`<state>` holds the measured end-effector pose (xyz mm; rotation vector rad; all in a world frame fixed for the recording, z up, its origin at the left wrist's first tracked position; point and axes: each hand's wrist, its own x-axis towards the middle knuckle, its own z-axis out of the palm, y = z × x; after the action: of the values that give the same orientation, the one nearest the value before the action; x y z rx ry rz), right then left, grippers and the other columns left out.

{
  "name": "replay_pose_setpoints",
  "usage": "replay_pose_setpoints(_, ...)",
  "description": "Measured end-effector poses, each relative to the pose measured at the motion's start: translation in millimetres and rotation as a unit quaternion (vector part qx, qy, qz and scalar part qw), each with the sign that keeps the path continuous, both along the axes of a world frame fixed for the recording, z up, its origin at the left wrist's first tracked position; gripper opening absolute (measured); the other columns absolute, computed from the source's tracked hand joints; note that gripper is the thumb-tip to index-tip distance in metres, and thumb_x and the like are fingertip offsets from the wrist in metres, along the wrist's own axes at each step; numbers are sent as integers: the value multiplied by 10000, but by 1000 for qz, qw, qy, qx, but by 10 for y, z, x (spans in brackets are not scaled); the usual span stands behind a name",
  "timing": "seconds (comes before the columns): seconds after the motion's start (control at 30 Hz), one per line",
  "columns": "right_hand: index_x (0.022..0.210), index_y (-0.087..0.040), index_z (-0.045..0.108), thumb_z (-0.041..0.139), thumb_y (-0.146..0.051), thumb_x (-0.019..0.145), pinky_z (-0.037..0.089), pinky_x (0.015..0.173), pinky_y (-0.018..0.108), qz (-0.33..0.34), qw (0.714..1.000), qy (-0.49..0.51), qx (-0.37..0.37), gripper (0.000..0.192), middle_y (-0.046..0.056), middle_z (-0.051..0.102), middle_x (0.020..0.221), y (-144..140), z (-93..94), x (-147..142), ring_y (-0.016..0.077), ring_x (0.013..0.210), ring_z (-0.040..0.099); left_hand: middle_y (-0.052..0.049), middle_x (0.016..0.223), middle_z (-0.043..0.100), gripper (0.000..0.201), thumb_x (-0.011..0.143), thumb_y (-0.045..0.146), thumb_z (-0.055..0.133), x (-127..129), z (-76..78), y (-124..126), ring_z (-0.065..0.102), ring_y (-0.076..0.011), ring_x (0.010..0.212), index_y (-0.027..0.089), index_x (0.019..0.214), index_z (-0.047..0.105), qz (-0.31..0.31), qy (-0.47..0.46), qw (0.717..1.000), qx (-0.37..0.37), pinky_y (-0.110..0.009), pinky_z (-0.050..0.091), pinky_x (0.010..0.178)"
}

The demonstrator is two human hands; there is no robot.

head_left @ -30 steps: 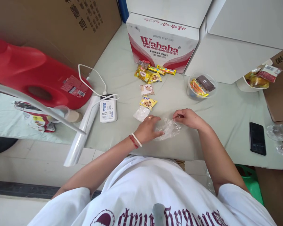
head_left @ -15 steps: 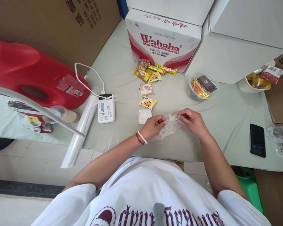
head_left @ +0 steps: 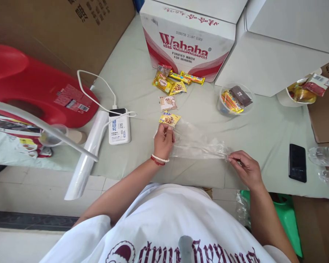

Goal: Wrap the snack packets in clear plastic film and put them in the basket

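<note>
Head view. The left hand (head_left: 163,140) is rising from the near edge of the bench (head_left: 263,131), wrist bent upward, its fingers closed in a pinch on the left end of a clear plastic bag (head_left: 199,146). The right hand (head_left: 245,168) is lying lower and nearer the bench's front edge, palm turned inward, thumb and forefinger pinching the bag's right end. Between the two hands the bag is being held stretched out sideways over the front part of the bench, roughly parallel to its near edge; whether it is resting on the cloth or hanging just above it cannot be told.

Just beyond the left hand a yellow biscuit packet (head_left: 169,118) is lying, with the fingertips overlapping its near edge; contact cannot be confirmed. Farther back, more snack packets (head_left: 170,83) are lying against a Wahaha carton (head_left: 188,40) at the far edge.

The transparent film is making the bag's outline and mouth hard to trace, and any contents cannot be made out. The person's forearms are partly hidden by a white shirt (head_left: 181,226) filling the lower frame.
</note>
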<state>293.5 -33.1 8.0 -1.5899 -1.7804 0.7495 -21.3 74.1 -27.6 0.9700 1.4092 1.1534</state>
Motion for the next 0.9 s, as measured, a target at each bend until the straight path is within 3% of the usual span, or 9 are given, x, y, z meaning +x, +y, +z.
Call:
replay_pose_setpoints(0.07, 947, -267, 720, 648, -363, 961, 497, 685, 337, -15, 1000, -19, -18, 121, 50, 707, 919, 8, -71, 33, 192, 771, 636, 34, 736, 552, 252, 986, 502, 500, -28, -64, -8, 530, -149, 610, 256, 949, 464, 19, 118, 992, 48, -287, 451, 651)
replay_pose_setpoints(0.13, 967, -258, 717, 632, -399, 969, 477, 648, 329, -45, 998, -35, -17, 165, 64, 716, 1007, 63, -91, 13, 173, 718, 600, -38, 893, 619, 235, 988, 476, 492, -47, -99, -48, 603, -200, 827, 243, 1012, 502, 37, 227, 969, 94, -328, 488, 774)
replay_pose_setpoints(0.2, 1013, -255, 717, 627, -413, 972, 470, 637, 331, -91, 995, -32, 23, 187, 82, 706, 1119, 134, -41, -67, 158, 680, 567, -133, 1133, 626, 276, 948, 461, 556, -57, -107, -113, 575, -271, 1121, 217, 1076, 552, 52, 309, 939, 142, -408, 482, 932)
replay_pose_setpoints(0.27, 1052, -262, 718, 637, -407, 968, 477, 649, 343, -119, 989, -24, 81, 186, 96, 690, 1171, 196, 50, -202, 158, 671, 558, -169, 1238, 619, 257, 908, 416, 625, -63, -101, -178, 510, -324, 1264, 217, 1069, 623, 24, 365, 914, 176, -496, 407, 1054)
replay_pose_setpoints(0.37, 1065, -285, 733, 667, -409, 950, 508, 709, 369, -40, 993, -44, 101, 181, 99, 699, 1121, 261, 131, -470, 209, 786, 626, -115, 1149, 712, 122, 929, 287, 594, -70, -90, -219, 552, -326, 1255, 281, 963, 711, -150, 392, 885, 200, -561, 288, 1127)
replay_pose_setpoints(0.47, 1165, -293, 737, 672, -419, 940, 525, 773, 394, 54, 989, -130, 51, 266, 110, 701, 1176, 317, 49, -706, 285, 1020, 642, -81, 1223, 742, 258, 951, 229, 536, -78, -79, -179, 536, -311, 1354, 315, 1095, 732, -270, 405, 848, 209, -591, 199, 1186)
replay_pose_setpoints(0.6, 1144, -307, 764, 509, -243, 1001, 465, 676, 366, 44, 970, -234, 41, 299, 90, 712, 1130, 330, -121, -771, 278, 958, 593, -127, 1461, 637, 406, 946, 376, 591, -102, -47, -122, 431, -354, 1486, 260, 1330, 650, -272, 430, 844, 172, -676, 44, 1230)
replay_pose_setpoints(0.77, 1102, -344, 785, 564, -204, 975, 480, 742, 395, 26, 962, -244, 122, 291, 73, 716, 1191, -22, -181, -648, 245, 856, 542, -136, 1503, 606, 412, 1044, 400, 395, -89, 7, -142, 418, -333, 1510, 232, 1330, 640, -256, 426, 858, 129, -712, 29, 1229)
replay_pose_setpoints(0.9, 1133, -322, 760, 594, -148, 955, 500, 717, 399, 122, 960, -219, 124, 299, 77, 754, 1079, -466, -154, -614, 234, 806, 569, -175, 1599, 490, 448, 955, 368, 550, -68, 9, -196, 337, -362, 1555, 214, 1373, 601, -271, 457, 841, 107, -747, 13, 1217)
